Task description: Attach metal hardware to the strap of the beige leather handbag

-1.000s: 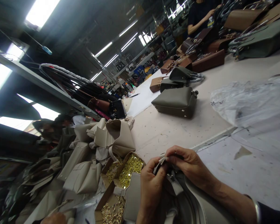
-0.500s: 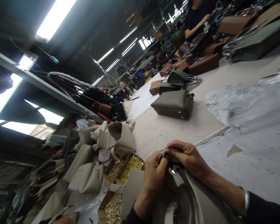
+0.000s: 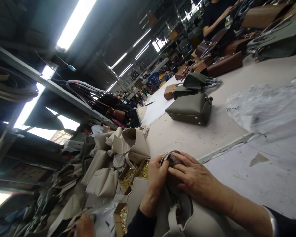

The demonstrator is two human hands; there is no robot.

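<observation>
A beige leather handbag (image 3: pixel 202 220) lies in front of me at the bottom of the view. My left hand (image 3: pixel 156 177) pinches the top edge of a strap loop (image 3: pixel 171 157) on the bag. My right hand (image 3: pixel 191 179) lies over the bag's upper part, fingertips pressed on the same loop from the right. Just left of my hands stands an open cardboard box of small brass rivets (image 3: pixel 134 172).
A pile of beige bag parts (image 3: pixel 106 164) lies to the left. An olive handbag (image 3: pixel 189 108) sits on the long table (image 3: pixel 219 131), brown bags (image 3: pixel 224 64) beyond it. Crumpled clear plastic (image 3: pixel 263 108) lies right. Another person stands far back; another hand (image 3: pixel 82 225) shows bottom left.
The view shifted and the bag was turned. My right hand flattened over the bag, and the metal clasp seen earlier between my hands is now covered.
</observation>
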